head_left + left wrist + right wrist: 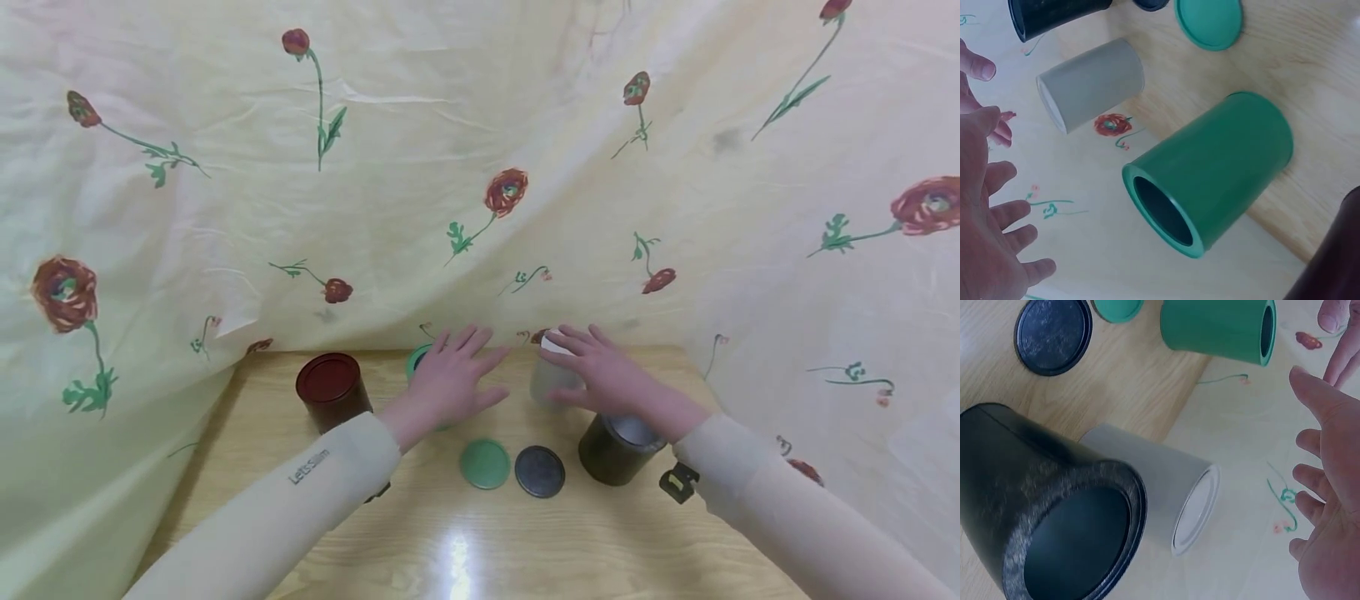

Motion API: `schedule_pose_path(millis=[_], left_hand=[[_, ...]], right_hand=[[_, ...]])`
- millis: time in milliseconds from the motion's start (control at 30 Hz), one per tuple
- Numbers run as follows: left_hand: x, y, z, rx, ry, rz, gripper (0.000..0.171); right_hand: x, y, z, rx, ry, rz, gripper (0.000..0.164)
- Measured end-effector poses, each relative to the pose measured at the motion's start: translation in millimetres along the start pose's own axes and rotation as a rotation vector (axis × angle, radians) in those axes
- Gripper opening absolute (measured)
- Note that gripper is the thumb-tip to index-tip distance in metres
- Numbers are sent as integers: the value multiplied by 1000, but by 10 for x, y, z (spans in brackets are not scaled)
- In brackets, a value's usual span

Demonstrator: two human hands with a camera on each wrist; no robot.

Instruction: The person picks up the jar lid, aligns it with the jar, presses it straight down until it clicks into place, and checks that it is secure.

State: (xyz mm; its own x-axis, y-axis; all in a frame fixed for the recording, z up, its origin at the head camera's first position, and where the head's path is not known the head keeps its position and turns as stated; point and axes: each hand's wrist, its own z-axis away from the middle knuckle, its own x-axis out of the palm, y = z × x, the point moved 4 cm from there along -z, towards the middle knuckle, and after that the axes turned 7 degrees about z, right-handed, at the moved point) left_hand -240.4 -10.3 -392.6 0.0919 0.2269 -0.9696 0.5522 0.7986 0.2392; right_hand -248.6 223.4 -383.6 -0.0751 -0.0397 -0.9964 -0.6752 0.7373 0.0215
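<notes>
Both hands hover above the table with fingers spread, holding nothing. My left hand [450,383] is over a green canister [1216,169], whose top is uncovered; the hand hides much of it in the head view. My right hand [603,371] is above a light grey canister [1147,481] with its lid on, partly covering it in the head view. Close under the right wrist stands a black canister [611,454] with an open top. A green lid [485,464] and a dark lid [540,472] lie flat side by side, nearer the body than the hands.
A dark red canister [330,392] with its top covered stands at the left, beside the left forearm. The wooden table [420,533] ends at the back against a hanging flowered cloth [405,217], which also drapes along both sides.
</notes>
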Motion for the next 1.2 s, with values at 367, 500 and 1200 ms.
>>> schedule_pose_path(millis=[367, 500, 1200], left_hand=[[105, -48, 356, 65, 66, -36, 65], [143, -62, 477, 87, 94, -29, 64], [459, -130, 935, 92, 139, -1, 79]], right_hand=[[95, -202, 12, -55, 27, 2, 66], [119, -259, 22, -55, 14, -37, 66], [317, -521, 74, -112, 33, -26, 75]])
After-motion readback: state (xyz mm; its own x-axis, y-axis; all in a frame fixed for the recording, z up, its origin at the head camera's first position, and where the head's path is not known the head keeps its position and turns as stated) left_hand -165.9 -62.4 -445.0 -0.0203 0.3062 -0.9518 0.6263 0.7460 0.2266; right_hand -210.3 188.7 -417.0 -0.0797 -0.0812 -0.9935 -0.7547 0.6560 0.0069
